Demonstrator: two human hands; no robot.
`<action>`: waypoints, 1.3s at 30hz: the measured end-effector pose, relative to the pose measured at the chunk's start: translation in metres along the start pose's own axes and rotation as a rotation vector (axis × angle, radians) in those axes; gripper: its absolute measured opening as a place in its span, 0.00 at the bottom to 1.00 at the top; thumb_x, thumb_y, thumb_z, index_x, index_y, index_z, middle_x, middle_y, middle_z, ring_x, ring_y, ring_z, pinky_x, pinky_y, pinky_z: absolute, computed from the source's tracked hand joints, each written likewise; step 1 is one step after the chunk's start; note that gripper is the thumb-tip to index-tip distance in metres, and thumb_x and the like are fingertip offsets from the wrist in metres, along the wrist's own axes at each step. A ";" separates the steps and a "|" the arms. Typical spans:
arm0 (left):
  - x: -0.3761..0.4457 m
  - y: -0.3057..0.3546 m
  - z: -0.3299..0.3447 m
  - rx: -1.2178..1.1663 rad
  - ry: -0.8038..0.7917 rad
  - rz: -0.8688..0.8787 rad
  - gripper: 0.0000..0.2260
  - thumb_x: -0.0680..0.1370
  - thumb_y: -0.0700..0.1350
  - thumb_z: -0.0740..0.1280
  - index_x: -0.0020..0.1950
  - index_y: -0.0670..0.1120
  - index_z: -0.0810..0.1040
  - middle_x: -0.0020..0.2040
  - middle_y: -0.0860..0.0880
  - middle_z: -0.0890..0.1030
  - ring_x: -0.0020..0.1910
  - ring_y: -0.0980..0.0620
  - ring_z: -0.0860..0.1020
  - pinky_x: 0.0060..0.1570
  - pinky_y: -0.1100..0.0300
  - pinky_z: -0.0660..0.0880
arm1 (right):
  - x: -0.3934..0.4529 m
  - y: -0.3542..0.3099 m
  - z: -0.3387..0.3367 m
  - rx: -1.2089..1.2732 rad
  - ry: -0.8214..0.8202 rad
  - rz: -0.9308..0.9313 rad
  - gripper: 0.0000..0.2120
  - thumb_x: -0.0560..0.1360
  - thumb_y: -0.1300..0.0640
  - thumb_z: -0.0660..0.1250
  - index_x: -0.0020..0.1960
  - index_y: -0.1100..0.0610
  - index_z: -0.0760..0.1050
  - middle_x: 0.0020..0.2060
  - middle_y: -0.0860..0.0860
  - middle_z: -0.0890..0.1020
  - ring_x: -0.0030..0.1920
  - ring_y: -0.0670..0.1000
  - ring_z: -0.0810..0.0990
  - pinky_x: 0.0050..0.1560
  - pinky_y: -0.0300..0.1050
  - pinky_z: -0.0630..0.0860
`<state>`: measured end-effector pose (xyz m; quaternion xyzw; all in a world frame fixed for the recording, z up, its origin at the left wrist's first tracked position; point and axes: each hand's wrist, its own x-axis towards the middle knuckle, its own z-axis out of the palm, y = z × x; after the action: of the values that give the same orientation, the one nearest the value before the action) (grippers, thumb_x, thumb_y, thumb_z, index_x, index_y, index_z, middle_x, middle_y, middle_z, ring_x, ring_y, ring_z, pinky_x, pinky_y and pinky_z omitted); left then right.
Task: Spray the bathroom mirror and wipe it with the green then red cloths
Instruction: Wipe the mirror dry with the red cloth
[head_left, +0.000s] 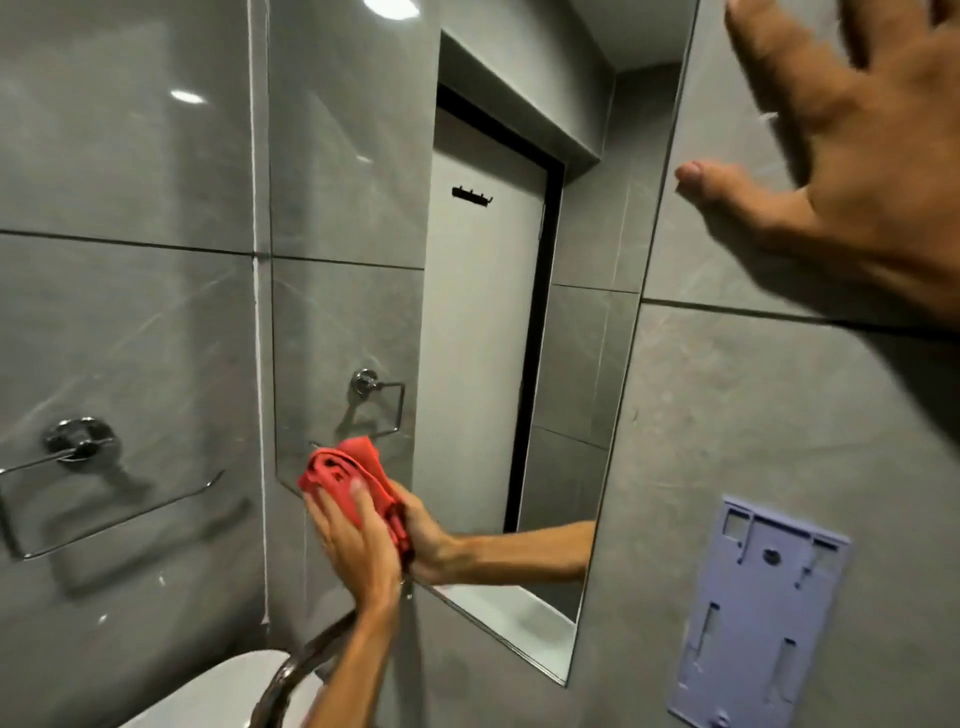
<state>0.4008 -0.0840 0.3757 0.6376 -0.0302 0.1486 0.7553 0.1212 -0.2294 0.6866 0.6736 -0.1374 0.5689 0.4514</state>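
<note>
While my right hand (872, 171) is resting spread open on the near right wall (753, 415), my flat-fingered left hand (353, 551) is pressing the red cloth (348, 475) onto the mirror (483, 312) at its lower-left corner, suggesting I'm working through the last wipe.

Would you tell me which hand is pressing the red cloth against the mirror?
The left hand, low at centre, presses the red cloth on the mirror; the right hand lies spread and bare on the wall tile.

Left hand (353, 540) reaches low, fingers straight, pressing flat; right hand (872, 171) is raised, fingers splayed (thumb out wide)
</note>
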 end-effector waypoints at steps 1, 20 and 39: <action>-0.027 0.003 0.002 -0.015 -0.001 0.021 0.35 0.79 0.60 0.55 0.81 0.42 0.58 0.82 0.40 0.59 0.81 0.41 0.60 0.80 0.47 0.57 | 0.020 0.009 -0.004 -0.039 -0.079 0.056 0.44 0.72 0.21 0.51 0.84 0.37 0.50 0.75 0.59 0.66 0.71 0.70 0.72 0.61 0.78 0.74; -0.111 0.508 0.095 -0.415 -0.269 0.896 0.26 0.77 0.38 0.63 0.76 0.43 0.67 0.76 0.40 0.70 0.76 0.42 0.67 0.76 0.42 0.62 | 0.045 0.019 -0.083 0.983 0.301 0.505 0.25 0.79 0.42 0.64 0.73 0.49 0.72 0.71 0.47 0.78 0.73 0.47 0.78 0.74 0.47 0.75; -0.315 0.368 0.001 -0.678 -1.106 0.833 0.42 0.71 0.53 0.74 0.79 0.41 0.60 0.80 0.45 0.65 0.79 0.54 0.65 0.77 0.60 0.65 | -0.064 0.086 -0.264 1.532 0.349 1.344 0.11 0.81 0.60 0.70 0.62 0.53 0.81 0.57 0.51 0.90 0.56 0.51 0.90 0.61 0.55 0.85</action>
<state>0.0039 -0.0907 0.6530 0.2890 -0.6848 0.0627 0.6660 -0.1284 -0.0966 0.6542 0.4727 -0.0189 0.7282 -0.4958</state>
